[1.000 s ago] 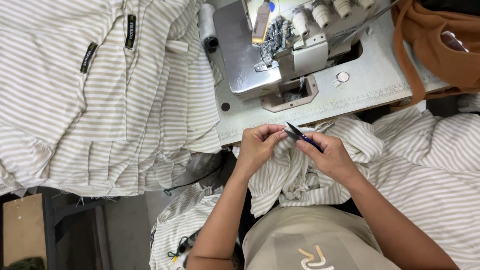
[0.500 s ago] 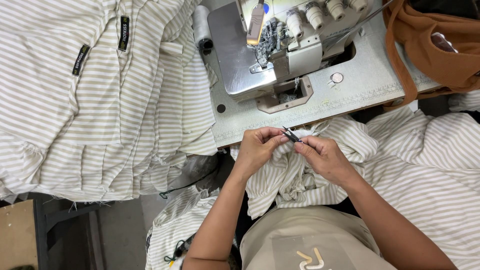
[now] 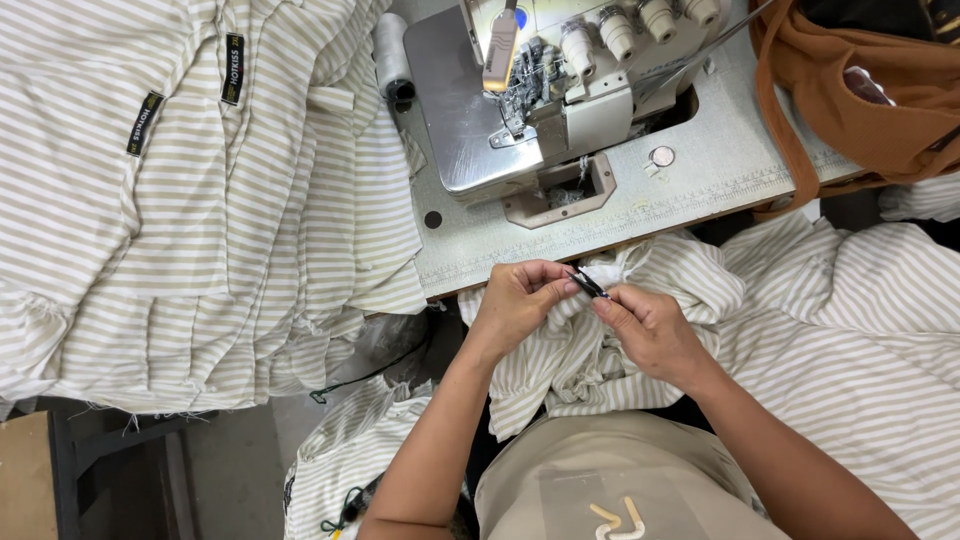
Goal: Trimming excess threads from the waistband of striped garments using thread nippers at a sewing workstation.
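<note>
I cannot make out the shape of the small black clip-like tool [image 3: 588, 284]; most of it is buried between my fingertips; my left hand [image 3: 515, 305] and right hand [image 3: 648, 328] both pinch it from opposite ends, thumbs closed tight; beneath the fingers the crumpled cream-and-beige striped cloth [image 3: 590, 350] bunches, its lower folds hidden by my wrists; just beyond the fingertips runs the edge of the pale grey sewing table [image 3: 700, 190].
</note>
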